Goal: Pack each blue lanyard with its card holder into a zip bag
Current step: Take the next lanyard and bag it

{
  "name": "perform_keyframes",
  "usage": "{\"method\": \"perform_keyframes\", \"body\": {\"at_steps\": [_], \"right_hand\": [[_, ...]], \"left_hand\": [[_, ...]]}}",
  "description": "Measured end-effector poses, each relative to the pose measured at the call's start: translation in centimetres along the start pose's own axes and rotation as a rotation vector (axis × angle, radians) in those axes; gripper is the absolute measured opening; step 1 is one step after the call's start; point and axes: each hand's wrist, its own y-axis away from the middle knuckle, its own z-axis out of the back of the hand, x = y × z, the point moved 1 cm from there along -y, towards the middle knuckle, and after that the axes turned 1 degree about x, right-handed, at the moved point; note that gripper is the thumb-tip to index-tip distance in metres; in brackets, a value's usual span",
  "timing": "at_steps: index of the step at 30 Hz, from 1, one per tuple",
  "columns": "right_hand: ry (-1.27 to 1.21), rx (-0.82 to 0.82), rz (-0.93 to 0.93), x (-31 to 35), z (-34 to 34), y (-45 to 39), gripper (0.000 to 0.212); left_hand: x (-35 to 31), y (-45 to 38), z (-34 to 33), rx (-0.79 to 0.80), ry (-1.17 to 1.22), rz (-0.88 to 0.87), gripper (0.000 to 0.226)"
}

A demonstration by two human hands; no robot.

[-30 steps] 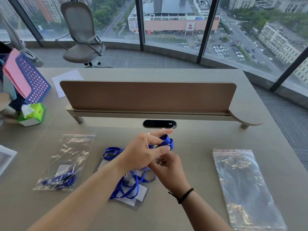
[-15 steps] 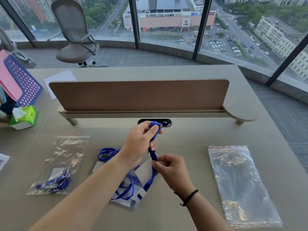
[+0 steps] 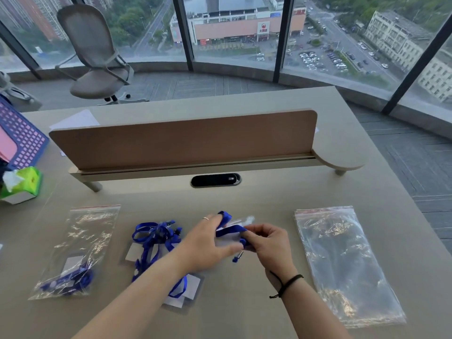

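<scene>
Head view showed both my hands working above the middle of the worktop [image 3: 244, 196]. My left hand [image 3: 208, 243] had its fingers curled over a folded blue lanyard [image 3: 230, 230], and my right hand [image 3: 269, 243] pinched the same strap from the other side; neither hand was open. A clear card holder [image 3: 241, 220] showed pale behind the strap, though motion blur prevented me from telling exactly how it lay.

Progress, as judged from the layout:

1. One packed zip bag [image 3: 73, 250] lay on the left, with a lanyard and card visible inside. That unit appeared complete.
2. The lanyard in my hands was gathered but not yet bagged.
3. A pile of loose lanyards [image 3: 156, 238] with their cards rested just left of my left forearm, untouched; the count could not be read from the tangle.
4. The empty zip bags [image 3: 342, 260] lay on the right, well apart from the packed one. They looked stacked.

The task therefore stood at an early stage, with most units left to pack.
</scene>
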Motion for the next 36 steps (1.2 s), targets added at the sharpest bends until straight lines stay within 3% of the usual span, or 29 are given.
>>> {"method": "perform_keyframes", "body": {"at_steps": [3,6,12,17,26,28,31,36], "right_hand": [[0.002,-0.036,0.014,-0.3,1.2,-0.1,0.015],[0.017,-0.070,0.024,-0.7,2.8,-0.3,0.019],[0.001,-0.130,0.008,-0.9,6.0,-1.0,0.044],[-0.194,-0.179,-0.116,-1.2,9.2,-2.4,0.043],[-0.136,-0.170,-0.305,-1.2,13.9,-4.3,0.041],[-0.095,-0.127,-0.327,-1.2,15.0,-5.2,0.037],[-0.025,-0.085,-0.313,-1.1,16.9,-7.2,0.037],[0.388,-0.178,-0.193,-1.8,21.8,-12.2,0.034]], "left_hand": [[0.1,-1.1,-2.5,0.005,-0.153,-0.045,0.080],[-0.6,-2.3,-4.4,-0.004,-0.303,-0.078,0.094],[-3.3,-4.3,-7.9,-0.044,-0.461,-0.145,0.063],[-4.9,-6.0,-10.5,0.028,-0.523,-0.200,0.043],[-7.5,-9.0,-13.5,0.149,-0.683,-0.199,0.029],[-7.8,-9.9,-13.8,0.169,-0.646,-0.165,0.022],[-7.8,-11.4,-14.0,0.168,-0.411,-0.039,0.014],[-7.6,-13.7,-14.4,0.098,0.064,0.190,0.032]]}}
